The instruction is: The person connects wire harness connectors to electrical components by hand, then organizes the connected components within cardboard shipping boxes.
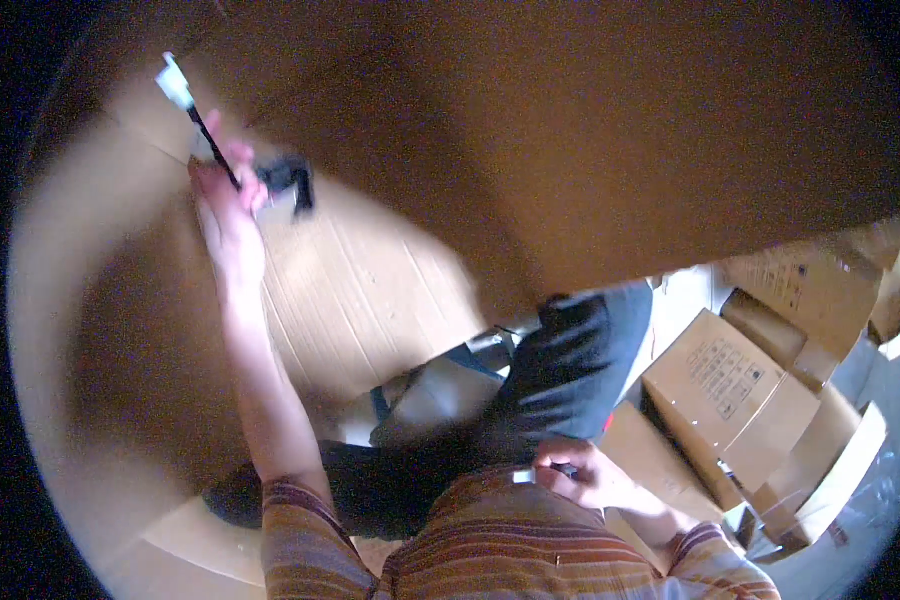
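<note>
My left hand (232, 190) is stretched far forward inside a large cardboard box, its fingers closed round a thin black cable (207, 134). A white plug-like end (174, 84) sits at the cable's far tip. Beside the fingers hangs a blurred black bundle (290, 182), perhaps more of the cable; I cannot tell whether it is joined. My right hand (582, 474) rests close to my body with its fingers pinched on a small dark piece with a white tip (524, 477). Most of that piece is hidden by the fingers.
The large box's brown wall (670, 140) rises in front and to the right, and its lower panel (370, 290) lies under my left arm. My dark-trousered leg (580, 350) is beside it. Several cardboard boxes (720, 375) lie on the floor at the right.
</note>
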Motion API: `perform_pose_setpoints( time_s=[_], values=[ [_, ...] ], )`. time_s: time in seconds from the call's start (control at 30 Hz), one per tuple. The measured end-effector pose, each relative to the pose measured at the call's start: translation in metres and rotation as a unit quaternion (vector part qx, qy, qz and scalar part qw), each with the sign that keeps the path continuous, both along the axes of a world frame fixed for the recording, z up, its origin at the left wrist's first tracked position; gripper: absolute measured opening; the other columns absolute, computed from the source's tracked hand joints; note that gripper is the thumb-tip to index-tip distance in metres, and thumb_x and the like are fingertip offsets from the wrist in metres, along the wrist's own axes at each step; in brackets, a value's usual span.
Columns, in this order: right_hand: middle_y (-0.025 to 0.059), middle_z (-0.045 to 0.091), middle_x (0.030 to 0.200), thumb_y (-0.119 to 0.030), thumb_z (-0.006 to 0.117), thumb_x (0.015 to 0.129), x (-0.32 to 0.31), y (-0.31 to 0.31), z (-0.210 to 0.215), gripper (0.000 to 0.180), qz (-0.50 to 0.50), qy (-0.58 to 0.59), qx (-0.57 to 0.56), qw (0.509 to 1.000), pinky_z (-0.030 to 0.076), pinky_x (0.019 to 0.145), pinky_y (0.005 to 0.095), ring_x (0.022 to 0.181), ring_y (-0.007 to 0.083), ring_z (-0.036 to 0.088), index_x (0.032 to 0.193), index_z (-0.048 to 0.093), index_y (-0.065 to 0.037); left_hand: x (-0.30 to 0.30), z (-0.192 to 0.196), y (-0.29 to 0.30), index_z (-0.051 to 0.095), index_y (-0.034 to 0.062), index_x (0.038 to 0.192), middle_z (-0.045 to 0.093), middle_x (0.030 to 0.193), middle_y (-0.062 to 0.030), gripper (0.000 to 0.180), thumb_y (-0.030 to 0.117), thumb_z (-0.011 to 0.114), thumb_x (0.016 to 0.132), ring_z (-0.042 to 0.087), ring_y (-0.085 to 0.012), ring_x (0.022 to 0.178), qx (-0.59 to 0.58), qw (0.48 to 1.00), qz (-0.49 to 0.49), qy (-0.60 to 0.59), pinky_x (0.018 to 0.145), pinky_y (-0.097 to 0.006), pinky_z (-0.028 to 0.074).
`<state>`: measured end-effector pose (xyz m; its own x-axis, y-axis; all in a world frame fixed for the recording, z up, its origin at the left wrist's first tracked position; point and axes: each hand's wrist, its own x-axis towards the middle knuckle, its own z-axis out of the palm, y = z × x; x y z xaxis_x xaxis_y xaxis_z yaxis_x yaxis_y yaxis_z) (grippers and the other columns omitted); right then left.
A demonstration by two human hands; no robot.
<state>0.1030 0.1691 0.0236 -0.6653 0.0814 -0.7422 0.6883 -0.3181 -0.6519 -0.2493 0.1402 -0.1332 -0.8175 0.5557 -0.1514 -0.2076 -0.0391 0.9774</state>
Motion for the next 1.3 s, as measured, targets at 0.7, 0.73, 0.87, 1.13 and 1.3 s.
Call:
perform_pose_setpoints(
  time_s=[0.7,0.73,0.87,1.13,1.3],
  values=[
    [0.0038,0.052,0.067,-0.003,0.050,0.073,0.114,-0.046,0.037,0.004,-0.162,0.236,0.108,0.952,0.034,0.045,0.0199,0.054,0.0067,0.045,0.075,0.052,0.000,0.289,0.171,-0.122,0.054,-0.0021,0.077,0.054,0.064,-0.0085,0.008,-0.001,0.048,0.072,0.053,-0.0165,0.058,-0.135,0.846,-0.510,0.082,0.054,-0.025,0.042],
    [0.0038,0.052,0.067,-0.003,0.050,0.073,0.116,-0.047,0.038,0.004,-0.164,0.236,0.106,0.952,0.034,0.045,0.0199,0.054,0.0067,0.045,0.075,0.052,0.000,0.291,0.173,-0.122,0.054,-0.0021,0.077,0.054,0.064,-0.0085,0.008,-0.001,0.048,0.072,0.053,-0.0165,0.058,-0.137,0.844,-0.511,0.082,0.054,-0.025,0.042],
    [0.0007,0.050,0.065,-0.004,0.048,0.076,0.120,-0.052,0.039,0.006,-0.212,0.211,0.055,0.952,0.033,0.044,0.0160,0.055,0.0023,0.044,0.076,0.052,0.001,0.295,0.177,-0.119,0.056,0.0007,0.085,0.055,0.067,-0.0085,0.021,-0.001,0.051,0.064,0.052,-0.0195,0.056,-0.146,0.828,-0.480,0.251,0.052,-0.027,0.041],
    [-0.0010,0.049,0.059,-0.005,0.048,0.075,0.117,-0.062,0.035,0.007,-0.235,0.155,0.047,0.958,0.033,0.044,0.0168,0.052,0.0017,0.043,0.072,0.051,0.000,0.299,0.171,-0.123,0.055,0.0057,0.093,0.054,0.069,-0.0019,0.036,0.003,0.058,0.057,0.046,-0.0164,0.054,-0.109,0.793,-0.402,0.445,0.049,-0.027,0.037],
    [0.0017,0.050,0.058,-0.003,0.048,0.073,0.111,-0.068,0.034,0.006,-0.252,0.110,0.095,0.957,0.033,0.044,0.0178,0.051,0.0041,0.044,0.068,0.050,0.000,0.301,0.162,-0.126,0.056,0.0040,0.091,0.054,0.069,-0.0007,0.034,0.003,0.058,0.057,0.045,-0.0125,0.052,-0.086,0.776,-0.319,0.538,0.046,-0.024,0.034]
  ],
)
